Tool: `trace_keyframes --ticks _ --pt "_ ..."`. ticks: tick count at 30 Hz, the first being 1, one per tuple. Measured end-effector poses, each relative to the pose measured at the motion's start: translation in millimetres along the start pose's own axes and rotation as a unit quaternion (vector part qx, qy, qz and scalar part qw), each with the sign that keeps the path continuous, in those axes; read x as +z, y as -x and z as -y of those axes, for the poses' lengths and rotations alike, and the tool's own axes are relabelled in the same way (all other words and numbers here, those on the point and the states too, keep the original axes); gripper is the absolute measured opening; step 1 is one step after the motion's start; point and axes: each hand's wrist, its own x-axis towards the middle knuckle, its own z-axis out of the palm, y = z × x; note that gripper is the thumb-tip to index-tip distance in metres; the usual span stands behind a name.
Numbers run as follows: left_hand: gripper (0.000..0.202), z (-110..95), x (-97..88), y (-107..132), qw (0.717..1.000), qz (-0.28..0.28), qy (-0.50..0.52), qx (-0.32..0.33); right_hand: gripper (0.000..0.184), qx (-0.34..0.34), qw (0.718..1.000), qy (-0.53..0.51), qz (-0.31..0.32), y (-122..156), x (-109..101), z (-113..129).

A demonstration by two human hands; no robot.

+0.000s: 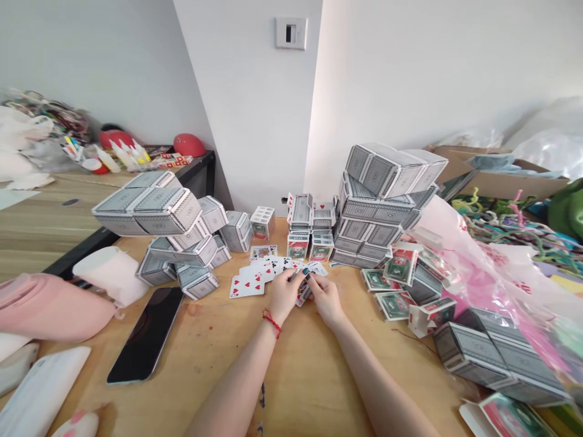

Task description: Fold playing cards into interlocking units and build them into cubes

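My left hand (286, 294) and my right hand (324, 296) meet over the middle of the table, fingers pinched together on a playing card (302, 295) that is partly hidden by them. A red cord bracelet circles my left wrist. Loose face-up playing cards (248, 284) lie fanned out just beyond and to the left of my hands, a five of hearts nearest. Behind them stand card boxes (298, 246) with cards built up on top. Grey cubes folded from playing cards (373, 200) are stacked at the right, and another such stack (164, 209) stands at the left.
A black phone (146, 337) lies on the wooden table (218, 376) at left, near a pink item (59, 306) and a white roll (109, 273). Several card boxes (396, 303) and more folded blocks (496, 358) crowd the right, beside plastic bags. A cardboard box (505, 185) sits behind.
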Motion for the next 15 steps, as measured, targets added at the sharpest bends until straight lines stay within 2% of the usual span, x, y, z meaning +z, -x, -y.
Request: trace_keyframes --ticks 9,15 --pt "0.030 -1.3 6.3 5.1 0.994 -0.044 -0.096 0.001 0.033 -0.038 0.996 0.072 0.023 2.2 -2.9 1.2" --pt "0.029 2.0 8.9 6.3 0.987 -0.077 -0.138 0.009 0.031 -0.044 0.996 0.072 0.029 3.9 -2.0 -1.3"
